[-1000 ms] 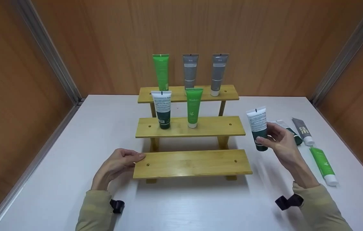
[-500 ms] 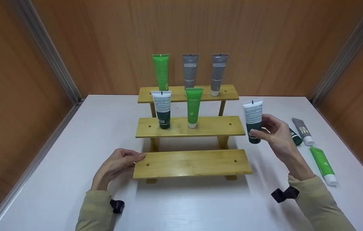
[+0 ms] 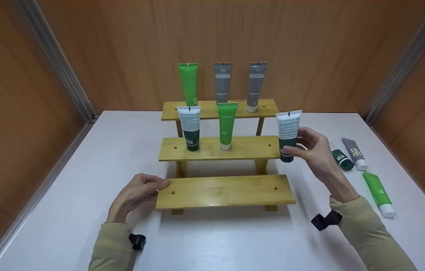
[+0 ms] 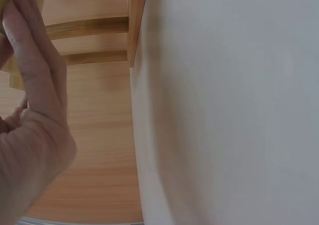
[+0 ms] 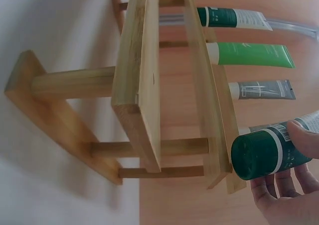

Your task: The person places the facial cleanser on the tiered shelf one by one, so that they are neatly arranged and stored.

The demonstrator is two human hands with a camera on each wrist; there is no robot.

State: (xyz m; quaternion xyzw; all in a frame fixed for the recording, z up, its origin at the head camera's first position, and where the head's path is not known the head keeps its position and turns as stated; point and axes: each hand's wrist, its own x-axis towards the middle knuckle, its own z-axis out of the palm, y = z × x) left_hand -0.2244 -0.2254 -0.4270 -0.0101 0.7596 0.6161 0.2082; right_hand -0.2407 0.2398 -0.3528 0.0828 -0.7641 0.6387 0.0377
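Held tube, dark green below and white above, was right of centre in the head view, cap down. Long axis near vertical, top leaning very slightly right. Its lower end overlapped the right end of the middle shelf in that view; the right wrist view put the cap close by the shelf edge. Contact could not be told from either.

Judgement: the coming move turned on this cap-to-shelf offset. The bare stretch of board lay just left of the held tube, to the right of the upright green tube. With the axis already upright, a small shift leftward seemed needed more than any turn.

Right hand was the nearer one, being on the tube. Grip: narrow, wrapped on the tube's lower half, thumb on the near face, fingers around the far side. The tube lay to the upper left of the palm; forearm slanted up and left from the lower right corner, wrist lower in frame than the cap.

Left hand, left of centre, pinched the left end of the front shelf, well apart from the tube. Judged a steadying hold.
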